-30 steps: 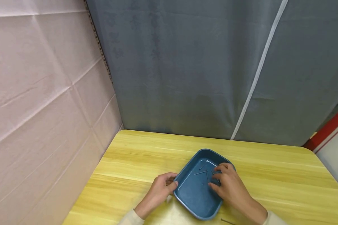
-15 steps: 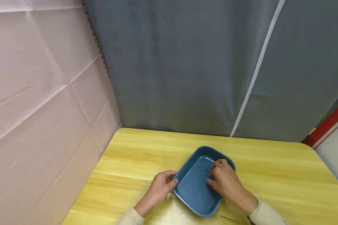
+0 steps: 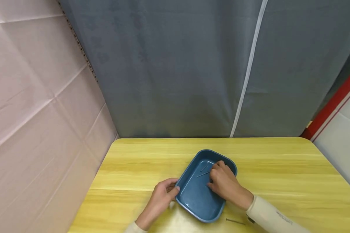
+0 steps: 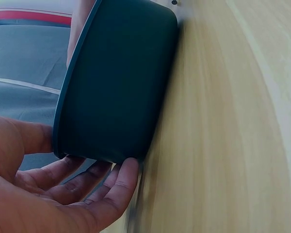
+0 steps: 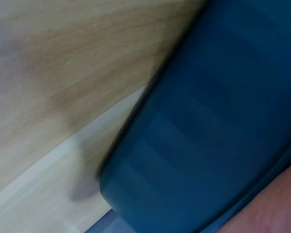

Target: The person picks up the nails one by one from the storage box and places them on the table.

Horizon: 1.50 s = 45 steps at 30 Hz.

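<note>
A blue rectangular tray [image 3: 200, 200] with rounded corners sits turned at an angle on the wooden table. My left hand [image 3: 158, 198] grips its left corner, thumb at the rim and fingertips against the outer wall [image 4: 116, 87], as the left wrist view shows. Inside the tray, my right hand [image 3: 225, 183] has its fingers bent down toward the floor on the right side; I cannot tell whether they pinch a nail. Two thin nails [image 3: 203, 174] show left of those fingers. In the right wrist view, the tray's outer side [image 5: 199, 131] is blurred, with part of the hand [image 5: 271, 204] below.
One longer nail [image 3: 235, 221] lies on the table [image 3: 145, 155], right of the tray's near end. A grey curtain [image 3: 169, 71] hangs behind the table, a pale cloth wall [image 3: 40, 113] stands at left, and a red-edged white panel [image 3: 347, 129] at right.
My right hand's fingers have curled and lowered to the tray floor, now covering nails that showed earlier. The left hand keeps its hold. The head view has shifted slightly.
</note>
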### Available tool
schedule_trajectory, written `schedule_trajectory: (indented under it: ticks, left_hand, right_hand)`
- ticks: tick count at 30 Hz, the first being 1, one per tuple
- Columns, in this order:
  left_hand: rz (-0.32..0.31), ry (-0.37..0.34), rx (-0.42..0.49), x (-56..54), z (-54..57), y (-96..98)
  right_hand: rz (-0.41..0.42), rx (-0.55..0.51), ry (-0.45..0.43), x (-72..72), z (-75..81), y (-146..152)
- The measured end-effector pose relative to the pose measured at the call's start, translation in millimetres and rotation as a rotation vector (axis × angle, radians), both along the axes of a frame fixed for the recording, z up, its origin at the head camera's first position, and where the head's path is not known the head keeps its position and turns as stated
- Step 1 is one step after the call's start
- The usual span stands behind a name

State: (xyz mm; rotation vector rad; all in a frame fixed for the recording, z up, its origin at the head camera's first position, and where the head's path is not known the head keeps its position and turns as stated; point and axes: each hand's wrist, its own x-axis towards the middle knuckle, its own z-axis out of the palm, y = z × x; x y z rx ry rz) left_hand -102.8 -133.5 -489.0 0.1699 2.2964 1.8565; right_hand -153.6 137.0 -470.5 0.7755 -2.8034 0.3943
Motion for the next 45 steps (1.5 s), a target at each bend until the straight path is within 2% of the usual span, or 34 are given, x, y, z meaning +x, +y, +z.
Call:
schedule_trajectory:
  ticks: [7,13,19,25,33,45]
  left_hand:
    - [-0.005,0.008,0.004,-0.6,0.0,0.2]
    - [0.0,0.012,-0.037,-0.4,0.3,1.1]
    - [-0.002,0.01,-0.041,0.2,0.4,1.1]
    - [-0.004,0.014,-0.002,-2.5,4.2,1.4]
    - [-0.001,0.014,-0.035,-1.7,7.6,1.9]
    - [0.006,0.006,-0.044,-1.7,6.7,1.7]
  right_hand:
    - [-0.027,0.039,0.02,1.4,0.5,-1.2]
    - [-0.078,0.112,0.058,3.0,-3.1,-4.6]
    - [-0.081,0.147,0.086,1.7,-6.3,-6.3]
    - [-0.053,0.095,0.097,0.5,-0.7,-2.8]
    - [-0.014,0.003,0.103,7.3,7.4,5.4]
    - [-0.018,-0.13,0.119,18.5,12.5,19.6]
